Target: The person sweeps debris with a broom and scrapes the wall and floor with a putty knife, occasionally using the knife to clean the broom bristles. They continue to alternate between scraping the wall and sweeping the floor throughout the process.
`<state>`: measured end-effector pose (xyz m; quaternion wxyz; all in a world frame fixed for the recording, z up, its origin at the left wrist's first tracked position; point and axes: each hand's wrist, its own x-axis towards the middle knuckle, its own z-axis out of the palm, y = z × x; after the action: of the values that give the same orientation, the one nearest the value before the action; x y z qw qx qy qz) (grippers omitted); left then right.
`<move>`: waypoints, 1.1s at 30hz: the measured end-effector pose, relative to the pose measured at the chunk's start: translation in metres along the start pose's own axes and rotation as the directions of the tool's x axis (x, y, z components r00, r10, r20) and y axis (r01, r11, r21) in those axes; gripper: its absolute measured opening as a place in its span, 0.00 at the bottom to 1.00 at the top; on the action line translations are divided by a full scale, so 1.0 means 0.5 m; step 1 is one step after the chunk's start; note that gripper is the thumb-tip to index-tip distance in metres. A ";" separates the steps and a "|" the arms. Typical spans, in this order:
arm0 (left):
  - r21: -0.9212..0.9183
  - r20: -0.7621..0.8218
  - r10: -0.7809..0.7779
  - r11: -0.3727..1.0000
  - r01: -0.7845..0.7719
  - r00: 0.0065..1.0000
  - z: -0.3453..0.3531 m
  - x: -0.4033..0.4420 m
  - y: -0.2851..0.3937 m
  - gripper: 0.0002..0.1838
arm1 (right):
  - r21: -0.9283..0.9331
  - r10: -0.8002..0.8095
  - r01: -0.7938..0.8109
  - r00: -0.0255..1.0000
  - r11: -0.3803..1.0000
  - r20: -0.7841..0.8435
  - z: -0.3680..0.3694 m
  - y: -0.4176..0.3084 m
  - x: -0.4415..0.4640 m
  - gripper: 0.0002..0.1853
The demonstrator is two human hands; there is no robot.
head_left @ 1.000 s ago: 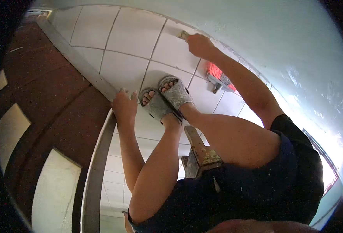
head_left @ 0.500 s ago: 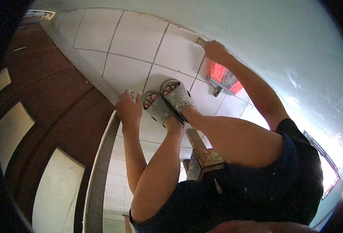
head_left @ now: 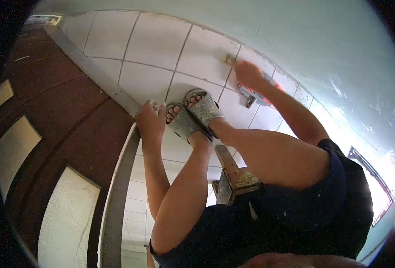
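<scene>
My right hand (head_left: 250,75) is closed around a short tool with a tan tip (head_left: 229,60), held low over the white floor tiles (head_left: 155,42) near the wall. Its kind is too blurred to tell. My left hand (head_left: 151,123) is by my left foot, beside the grey sill, with its fingers curled. Something pale shows at its fingertips, too small to name. Partly behind my right hand and forearm lies a grey dustpan (head_left: 262,102) with a red-bristled broom head (head_left: 271,81) by it.
I sit on a worn wooden stool (head_left: 246,178), in grey slippers (head_left: 202,109). A pale green wall (head_left: 304,40) curves along the right. On the left stands a dark brown door (head_left: 68,120) with light panels, beyond a grey sill (head_left: 92,82).
My right hand and the tool have moved away from the wall's foot, down over the tiles, covering more of the red bristles. My left hand has barely shifted.
</scene>
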<state>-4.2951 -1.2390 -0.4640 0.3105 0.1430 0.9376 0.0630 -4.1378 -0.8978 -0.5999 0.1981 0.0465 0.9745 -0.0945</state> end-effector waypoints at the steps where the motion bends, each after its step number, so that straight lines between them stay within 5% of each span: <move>1: 0.008 -0.030 0.017 1.000 -0.017 0.999 -0.001 -0.005 -0.004 0.18 | 0.103 0.058 -0.072 0.990 0.992 0.125 0.008 -0.024 -0.046 0.29; 4: 0.016 -0.067 0.042 0.999 -0.041 0.997 0.011 0.005 -0.011 0.17 | 0.082 0.061 -0.092 0.946 0.992 0.318 0.034 -0.066 -0.076 0.35; 6: 0.027 -0.057 0.059 0.998 -0.057 0.997 0.018 0.002 0.004 0.17 | 0.171 -0.099 0.103 0.994 0.980 -0.035 -0.007 -0.113 -0.044 0.29; 13: -0.097 -0.028 0.147 0.984 -0.149 0.989 -0.002 -0.010 0.053 0.19 | 0.202 0.068 -0.066 0.998 0.977 -0.003 -0.046 -0.139 0.165 0.24; 15: -0.083 -0.077 0.179 0.979 -0.186 0.981 -0.011 -0.009 0.052 0.17 | 0.246 0.124 -0.136 0.990 0.960 0.065 -0.079 -0.143 0.076 0.13; 18: -0.124 -0.095 0.142 0.980 -0.154 0.985 -0.007 -0.003 0.046 0.16 | 0.252 0.151 -0.113 0.979 0.961 -0.139 -0.016 -0.128 -0.035 0.10; 21: -0.129 -0.142 0.198 0.968 -0.216 0.970 0.003 -0.004 0.048 0.15 | 0.414 0.361 -0.419 0.908 0.808 0.213 -0.020 -0.118 -0.042 0.10; 22: -0.131 -0.087 0.195 0.970 -0.205 0.977 0.001 -0.002 0.053 0.17 | 0.414 0.367 -0.424 0.905 0.805 0.213 -0.025 -0.113 -0.013 0.10; 25: -0.176 -0.062 0.250 0.950 -0.257 0.966 0.006 0.004 0.073 0.18 | 0.501 0.406 -0.403 0.907 0.766 0.109 -0.013 -0.071 0.035 0.09; 27: -0.214 -0.104 0.296 0.926 -0.312 0.950 -0.011 -0.004 0.086 0.16 | -0.019 -0.061 0.062 0.995 0.998 0.075 0.043 -0.063 0.029 0.13; 28: -0.286 -0.106 0.270 0.913 -0.290 0.957 -0.021 -0.012 0.096 0.17 | -0.027 -0.065 0.067 0.996 0.997 0.062 0.015 -0.088 0.013 0.13; 30: -0.361 -0.115 0.243 0.893 -0.268 0.963 -0.027 -0.011 0.096 0.17 | 0.361 0.349 -0.413 0.908 0.836 0.230 -0.064 -0.165 -0.052 0.13; 33: -0.307 -0.088 0.272 0.908 -0.286 0.958 -0.014 0.001 0.083 0.18 | 0.376 0.341 -0.356 0.934 0.856 0.107 0.029 -0.110 0.019 0.16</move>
<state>-4.2901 -1.1995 -0.4499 0.2968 0.2223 0.8918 0.2593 -4.1480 -0.9541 -0.6075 0.2166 0.2587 0.9077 -0.2496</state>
